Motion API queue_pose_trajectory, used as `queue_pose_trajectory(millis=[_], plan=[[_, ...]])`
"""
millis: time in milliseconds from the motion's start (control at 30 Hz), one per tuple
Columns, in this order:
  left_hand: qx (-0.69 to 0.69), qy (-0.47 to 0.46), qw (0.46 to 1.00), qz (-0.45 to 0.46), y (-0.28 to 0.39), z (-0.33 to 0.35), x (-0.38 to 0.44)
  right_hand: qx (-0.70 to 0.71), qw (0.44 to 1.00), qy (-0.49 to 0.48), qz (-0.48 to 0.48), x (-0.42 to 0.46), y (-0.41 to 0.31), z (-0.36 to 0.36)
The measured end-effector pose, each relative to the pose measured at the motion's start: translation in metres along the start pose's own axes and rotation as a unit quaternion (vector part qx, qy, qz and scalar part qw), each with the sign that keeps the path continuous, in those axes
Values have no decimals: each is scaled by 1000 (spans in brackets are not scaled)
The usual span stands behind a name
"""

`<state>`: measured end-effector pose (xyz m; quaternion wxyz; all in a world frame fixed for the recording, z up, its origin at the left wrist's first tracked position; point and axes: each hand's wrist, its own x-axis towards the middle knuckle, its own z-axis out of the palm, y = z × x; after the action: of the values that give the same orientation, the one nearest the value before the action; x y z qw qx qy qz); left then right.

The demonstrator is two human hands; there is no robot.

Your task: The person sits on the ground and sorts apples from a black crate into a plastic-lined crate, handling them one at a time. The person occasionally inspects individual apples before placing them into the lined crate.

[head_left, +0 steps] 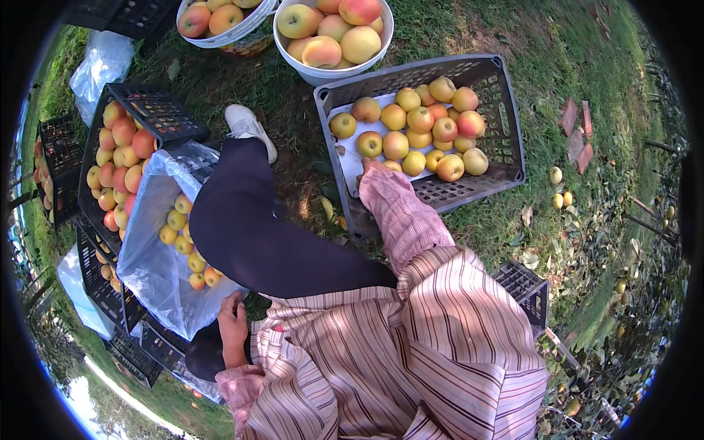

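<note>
My right hand (372, 164) reaches into a dark plastic crate (517, 137), beside the nearest apples. The sleeve covers much of it, and whether its fingers hold anything is hidden. Yellow-red apples (420, 120) lie in this crate on a white liner sheet (347, 161). On the other side, my left hand (233, 320) rests by the near edge of a clear plastic liner (165, 286), its fingers loosely bent and nothing seen in them. Inside that liner sit several yellow apples (177, 220), partly hidden by my leg.
A tilted black crate (159, 113) of redder apples (124, 132) stands at left, with more crates (59, 165) around it. Two white buckets (330, 74) of apples stand ahead. Broken bricks (575, 135) and fallen apples (558, 200) lie on the grass at right.
</note>
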<state>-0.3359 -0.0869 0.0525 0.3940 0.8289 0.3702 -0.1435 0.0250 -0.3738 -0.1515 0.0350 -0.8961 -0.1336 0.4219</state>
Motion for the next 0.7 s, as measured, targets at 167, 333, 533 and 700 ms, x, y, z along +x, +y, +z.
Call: queue_pose_trajectory(millis=[167, 333, 533, 700], plan=[[18, -12, 1000, 15, 4, 0, 9, 95, 995, 13, 32, -3, 16, -20], [-14, 9, 1000, -8, -5, -6, 10, 160, 975, 18, 150, 5, 51, -31], [-21, 12, 1000, -5, -10, -5, 16, 109, 963, 11, 247, 7, 51, -13], [8, 20, 1000, -10, -3, -8, 11, 101, 968, 45, 223, 12, 11, -21]])
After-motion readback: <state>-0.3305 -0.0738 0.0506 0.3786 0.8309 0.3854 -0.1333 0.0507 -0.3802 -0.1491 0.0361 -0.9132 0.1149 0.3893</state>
